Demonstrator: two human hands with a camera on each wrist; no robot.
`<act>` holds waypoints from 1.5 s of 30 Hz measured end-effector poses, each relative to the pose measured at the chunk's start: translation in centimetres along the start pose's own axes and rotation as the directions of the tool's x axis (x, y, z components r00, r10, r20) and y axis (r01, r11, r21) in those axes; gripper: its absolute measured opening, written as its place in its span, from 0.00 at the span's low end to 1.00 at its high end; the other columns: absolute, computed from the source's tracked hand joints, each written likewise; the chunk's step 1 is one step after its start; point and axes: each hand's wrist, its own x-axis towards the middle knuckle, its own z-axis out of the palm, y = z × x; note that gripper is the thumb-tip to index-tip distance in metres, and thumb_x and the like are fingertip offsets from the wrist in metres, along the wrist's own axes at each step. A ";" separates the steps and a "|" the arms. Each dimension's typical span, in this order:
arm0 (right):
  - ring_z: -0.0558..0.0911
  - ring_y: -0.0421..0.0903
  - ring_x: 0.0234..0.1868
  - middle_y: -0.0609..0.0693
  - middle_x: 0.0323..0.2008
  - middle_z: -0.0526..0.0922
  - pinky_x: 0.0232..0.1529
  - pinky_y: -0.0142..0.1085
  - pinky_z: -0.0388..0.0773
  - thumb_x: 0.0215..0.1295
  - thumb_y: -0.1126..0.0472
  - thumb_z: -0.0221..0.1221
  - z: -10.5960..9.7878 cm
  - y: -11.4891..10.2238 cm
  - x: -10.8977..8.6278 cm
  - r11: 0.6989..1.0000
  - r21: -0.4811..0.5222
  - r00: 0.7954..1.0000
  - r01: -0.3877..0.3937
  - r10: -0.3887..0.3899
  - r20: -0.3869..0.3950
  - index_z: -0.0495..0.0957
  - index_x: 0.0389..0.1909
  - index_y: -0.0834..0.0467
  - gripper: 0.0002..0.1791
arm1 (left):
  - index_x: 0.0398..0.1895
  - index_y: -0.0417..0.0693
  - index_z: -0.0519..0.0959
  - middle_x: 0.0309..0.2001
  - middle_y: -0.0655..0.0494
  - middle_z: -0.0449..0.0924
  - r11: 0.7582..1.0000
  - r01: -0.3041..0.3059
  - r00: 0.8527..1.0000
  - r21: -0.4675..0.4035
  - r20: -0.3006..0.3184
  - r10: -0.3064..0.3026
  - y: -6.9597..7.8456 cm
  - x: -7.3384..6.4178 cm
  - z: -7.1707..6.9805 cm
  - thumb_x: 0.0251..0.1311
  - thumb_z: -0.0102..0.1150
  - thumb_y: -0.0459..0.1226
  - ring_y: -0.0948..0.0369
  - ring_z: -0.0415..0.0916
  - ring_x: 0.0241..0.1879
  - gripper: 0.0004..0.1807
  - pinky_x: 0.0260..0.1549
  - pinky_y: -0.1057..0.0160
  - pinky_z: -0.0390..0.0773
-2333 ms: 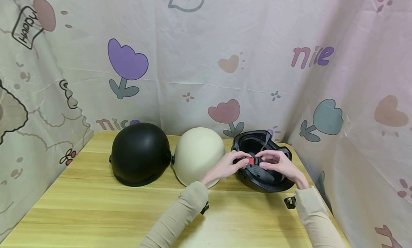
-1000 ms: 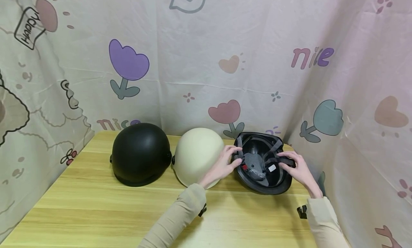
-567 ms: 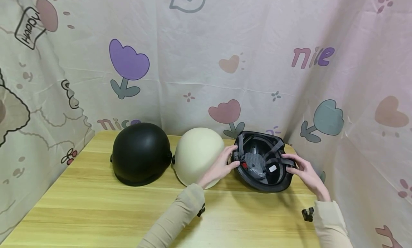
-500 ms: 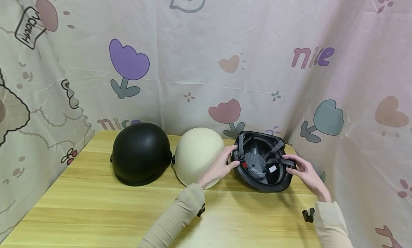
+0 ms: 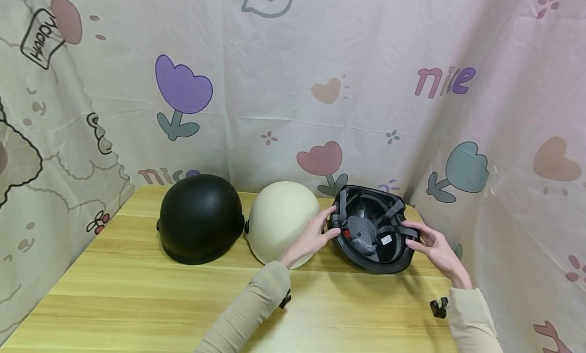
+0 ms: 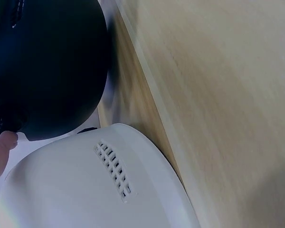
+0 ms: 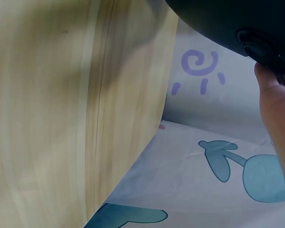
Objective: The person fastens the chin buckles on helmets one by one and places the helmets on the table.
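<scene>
In the head view a black helmet (image 5: 366, 236) is turned with its hollow side toward me, showing grey padding, grey straps and a small white label inside. A red buckle piece (image 5: 346, 234) lies at its left inner edge. My left hand (image 5: 311, 236) grips the helmet's left rim between thumb and fingers. On the opposite side, my right hand (image 5: 432, 246) holds the right rim near a strap. Both wrist views show the outer shell, with the left thumb (image 6: 4, 142) and the right thumb (image 7: 266, 78) touching it. Some fingertips are hidden behind the rim.
A cream helmet (image 5: 281, 215) sits dome up just left of the held one, partly behind my left hand. Further left stands another black helmet (image 5: 199, 218), also dome up. All are toward the back of the wooden table (image 5: 160, 302), before a patterned cloth (image 5: 274, 78).
Earlier both hands were at the red buckle over the helmet's opening; they have since moved apart to its two sides. The helmet has turned so its inside shows more. Little differs over the last half second.
</scene>
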 end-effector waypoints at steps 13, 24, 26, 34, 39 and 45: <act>0.70 0.22 0.65 0.39 0.65 0.73 0.57 0.17 0.72 0.71 0.69 0.57 0.5 0.1 0.2 0.999 -0.016 0.999 -0.036 0.036 0.013 0.61 0.69 0.74 0.29 | 0.81 0.46 0.51 0.81 0.49 0.51 0.999 0.022 1.000 -0.034 0.000 -0.022 0.0 0.2 -0.1 0.74 0.54 0.40 0.45 0.55 0.77 0.38 0.75 0.44 0.60; 0.68 0.20 0.65 0.38 0.64 0.74 0.57 0.16 0.70 0.71 0.68 0.58 0.9 0.6 0.4 0.998 -0.040 0.999 -0.049 0.050 0.014 0.63 0.69 0.72 0.29 | 0.81 0.50 0.51 0.81 0.50 0.50 0.998 0.027 1.000 -0.065 -0.003 -0.028 0.1 0.2 -0.4 0.75 0.53 0.42 0.48 0.51 0.79 0.36 0.75 0.44 0.60; 0.69 0.20 0.65 0.37 0.63 0.74 0.57 0.16 0.70 0.70 0.68 0.59 0.9 0.6 0.4 0.998 -0.040 0.998 -0.052 0.053 0.018 0.63 0.69 0.71 0.29 | 0.81 0.51 0.52 0.81 0.49 0.50 0.998 0.025 1.000 -0.059 -0.003 -0.025 0.1 0.1 -0.5 0.75 0.52 0.43 0.48 0.51 0.79 0.36 0.75 0.44 0.60; 0.71 0.22 0.65 0.41 0.63 0.77 0.57 0.18 0.73 0.68 0.71 0.60 0.9 0.5 0.3 0.999 -0.006 0.998 -0.033 0.033 0.051 0.62 0.68 0.74 0.30 | 0.81 0.51 0.51 0.81 0.49 0.49 0.998 -0.004 1.000 -0.061 -0.001 0.004 0.2 0.2 -0.7 0.74 0.53 0.43 0.50 0.47 0.81 0.37 0.77 0.45 0.57; 0.72 0.24 0.65 0.41 0.62 0.79 0.58 0.17 0.72 0.66 0.74 0.60 0.9 0.8 0.3 1.000 0.030 0.997 0.002 -0.004 0.077 0.61 0.67 0.76 0.30 | 0.81 0.48 0.51 0.81 0.46 0.48 0.996 -0.045 0.999 -0.072 -0.004 0.045 0.4 0.2 -0.7 0.74 0.54 0.41 0.50 0.47 0.81 0.37 0.77 0.46 0.57; 0.74 0.29 0.66 0.46 0.63 0.79 0.60 0.24 0.76 0.65 0.78 0.58 0.9 1.2 0.3 0.992 0.121 0.991 0.035 -0.050 0.125 0.57 0.67 0.79 0.31 | 0.81 0.48 0.51 0.81 0.49 0.49 0.992 -0.078 0.997 -0.096 -0.018 0.076 0.3 0.2 -0.8 0.74 0.54 0.40 0.52 0.48 0.81 0.37 0.77 0.47 0.56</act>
